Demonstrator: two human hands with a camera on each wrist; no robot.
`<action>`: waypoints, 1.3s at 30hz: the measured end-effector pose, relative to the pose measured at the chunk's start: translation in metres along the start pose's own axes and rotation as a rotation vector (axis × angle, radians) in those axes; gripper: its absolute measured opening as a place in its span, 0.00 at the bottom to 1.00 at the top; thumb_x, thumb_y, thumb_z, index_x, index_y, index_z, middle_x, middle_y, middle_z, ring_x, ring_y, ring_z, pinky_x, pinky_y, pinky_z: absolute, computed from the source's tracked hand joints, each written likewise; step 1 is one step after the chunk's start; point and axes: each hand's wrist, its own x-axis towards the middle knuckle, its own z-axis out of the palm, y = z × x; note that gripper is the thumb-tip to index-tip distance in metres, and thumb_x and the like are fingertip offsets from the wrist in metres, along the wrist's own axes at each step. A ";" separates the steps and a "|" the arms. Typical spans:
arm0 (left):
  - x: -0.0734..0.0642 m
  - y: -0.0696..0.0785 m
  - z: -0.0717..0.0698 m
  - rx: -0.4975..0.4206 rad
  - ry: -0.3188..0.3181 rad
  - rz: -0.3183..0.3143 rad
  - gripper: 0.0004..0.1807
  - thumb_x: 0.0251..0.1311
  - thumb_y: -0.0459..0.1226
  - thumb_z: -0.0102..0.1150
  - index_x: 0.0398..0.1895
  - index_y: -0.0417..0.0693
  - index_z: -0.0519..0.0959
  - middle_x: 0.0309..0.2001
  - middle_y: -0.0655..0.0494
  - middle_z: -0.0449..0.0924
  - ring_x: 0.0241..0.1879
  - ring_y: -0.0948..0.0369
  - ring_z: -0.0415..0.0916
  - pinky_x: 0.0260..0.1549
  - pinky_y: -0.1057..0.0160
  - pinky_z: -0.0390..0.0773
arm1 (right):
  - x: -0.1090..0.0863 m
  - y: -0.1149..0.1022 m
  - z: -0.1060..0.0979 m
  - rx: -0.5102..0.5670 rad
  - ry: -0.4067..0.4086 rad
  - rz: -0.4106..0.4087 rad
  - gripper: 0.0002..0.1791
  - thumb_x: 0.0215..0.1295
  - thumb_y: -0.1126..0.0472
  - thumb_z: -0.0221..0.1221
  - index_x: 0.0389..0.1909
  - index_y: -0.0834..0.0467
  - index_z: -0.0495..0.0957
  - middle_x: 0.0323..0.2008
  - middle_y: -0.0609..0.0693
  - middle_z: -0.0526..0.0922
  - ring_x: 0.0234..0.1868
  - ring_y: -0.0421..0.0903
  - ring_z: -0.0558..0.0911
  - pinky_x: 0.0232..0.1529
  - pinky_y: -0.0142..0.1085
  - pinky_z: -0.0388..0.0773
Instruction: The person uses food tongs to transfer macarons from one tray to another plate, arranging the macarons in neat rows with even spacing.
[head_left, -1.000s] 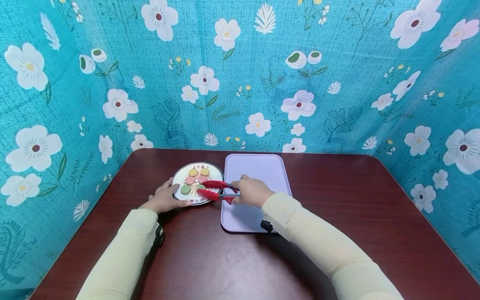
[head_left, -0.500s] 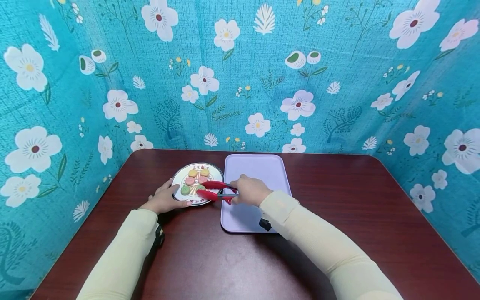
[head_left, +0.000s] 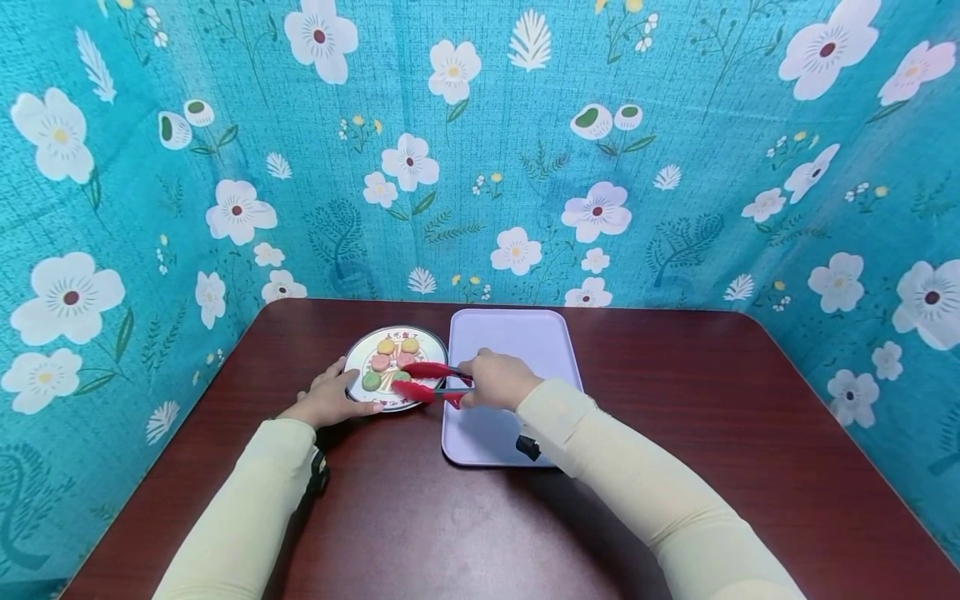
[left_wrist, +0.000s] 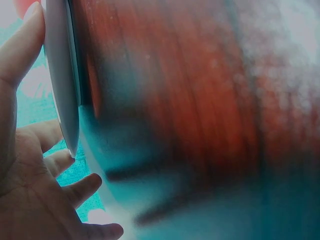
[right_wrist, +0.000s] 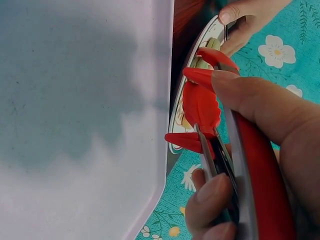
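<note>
My left hand (head_left: 327,398) holds the rim of a round white plate (head_left: 360,354), thumb at the near edge and fingers spread along the left side; the left wrist view shows the plate (left_wrist: 61,75) edge-on. Several yellow, pink and green macarons lie on it, among them a left green macaron (head_left: 371,380). My right hand (head_left: 501,380) grips red-tipped tongs (head_left: 423,390). Their tips reach over the plate on either side of the right green macaron (head_left: 402,377), partly covered by them. In the right wrist view, the thumb and fingers wrap the red and metal handles of the tongs (right_wrist: 250,165).
A lavender rectangular tray (head_left: 510,333) lies right beside the plate, under my right hand. Both rest on a dark red-brown table (head_left: 675,400). Floral turquoise cloth (head_left: 480,167) hangs behind and along both sides.
My right hand and the tongs have shifted very slightly left. The left hand, plate and macarons stay where they were.
</note>
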 end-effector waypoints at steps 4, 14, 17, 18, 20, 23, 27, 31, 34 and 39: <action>0.000 -0.001 0.000 -0.005 -0.003 -0.003 0.56 0.47 0.57 0.69 0.74 0.38 0.54 0.74 0.35 0.40 0.68 0.34 0.43 0.61 0.25 0.43 | -0.001 0.001 -0.001 0.008 -0.002 0.002 0.28 0.54 0.48 0.70 0.56 0.53 0.80 0.33 0.49 0.76 0.35 0.44 0.73 0.31 0.36 0.74; -0.001 0.001 -0.001 -0.001 -0.007 -0.003 0.57 0.48 0.57 0.68 0.74 0.38 0.53 0.74 0.35 0.39 0.68 0.34 0.43 0.60 0.25 0.43 | -0.004 0.007 -0.002 0.022 -0.001 0.016 0.32 0.52 0.47 0.71 0.59 0.52 0.78 0.36 0.49 0.77 0.35 0.44 0.74 0.32 0.36 0.74; -0.003 0.002 -0.002 -0.005 -0.010 -0.001 0.57 0.48 0.58 0.68 0.74 0.38 0.53 0.74 0.36 0.39 0.68 0.34 0.43 0.60 0.25 0.43 | -0.008 0.010 -0.002 0.029 0.003 0.011 0.32 0.51 0.47 0.71 0.59 0.52 0.78 0.36 0.49 0.78 0.36 0.44 0.74 0.32 0.36 0.74; -0.003 0.002 -0.002 -0.007 -0.010 0.000 0.57 0.48 0.58 0.68 0.74 0.37 0.53 0.74 0.36 0.39 0.68 0.34 0.42 0.60 0.25 0.43 | -0.009 0.011 -0.003 0.031 0.004 0.010 0.33 0.51 0.47 0.72 0.59 0.52 0.78 0.36 0.49 0.78 0.36 0.44 0.73 0.32 0.36 0.74; -0.003 0.002 -0.002 -0.010 -0.010 0.002 0.57 0.48 0.58 0.68 0.73 0.37 0.54 0.74 0.36 0.39 0.68 0.34 0.43 0.60 0.25 0.42 | -0.011 0.013 -0.003 0.041 0.007 0.012 0.33 0.51 0.47 0.72 0.59 0.52 0.78 0.36 0.50 0.77 0.36 0.44 0.73 0.32 0.36 0.74; -0.003 0.002 -0.002 -0.009 -0.011 0.005 0.57 0.48 0.59 0.68 0.73 0.37 0.54 0.74 0.36 0.39 0.68 0.35 0.43 0.60 0.25 0.42 | -0.016 0.018 -0.003 0.053 0.015 0.021 0.34 0.50 0.48 0.72 0.60 0.51 0.77 0.37 0.50 0.77 0.35 0.44 0.74 0.31 0.36 0.74; -0.002 0.000 -0.001 -0.004 -0.008 0.009 0.58 0.47 0.61 0.67 0.74 0.38 0.54 0.74 0.36 0.39 0.68 0.35 0.43 0.60 0.25 0.42 | -0.021 0.025 -0.003 0.059 0.033 0.031 0.35 0.49 0.47 0.72 0.61 0.51 0.77 0.37 0.51 0.77 0.34 0.44 0.74 0.30 0.36 0.74; -0.001 -0.002 0.000 0.000 0.000 0.015 0.59 0.47 0.62 0.67 0.74 0.37 0.54 0.74 0.36 0.39 0.68 0.35 0.44 0.60 0.25 0.43 | -0.026 0.031 -0.002 0.061 0.048 0.026 0.35 0.49 0.47 0.73 0.60 0.51 0.77 0.36 0.50 0.77 0.34 0.44 0.73 0.30 0.36 0.73; -0.001 -0.002 0.001 -0.001 0.003 0.020 0.58 0.47 0.62 0.67 0.73 0.37 0.54 0.74 0.35 0.40 0.68 0.35 0.44 0.60 0.25 0.44 | -0.030 0.033 -0.001 0.064 0.055 0.028 0.36 0.48 0.47 0.73 0.61 0.51 0.77 0.37 0.51 0.78 0.33 0.43 0.74 0.30 0.36 0.73; -0.001 -0.001 0.001 -0.006 0.003 0.021 0.58 0.47 0.61 0.67 0.73 0.37 0.54 0.74 0.35 0.40 0.68 0.34 0.44 0.60 0.25 0.44 | -0.036 0.036 -0.001 0.086 0.072 0.042 0.39 0.47 0.47 0.74 0.62 0.51 0.76 0.41 0.54 0.78 0.34 0.44 0.74 0.29 0.35 0.74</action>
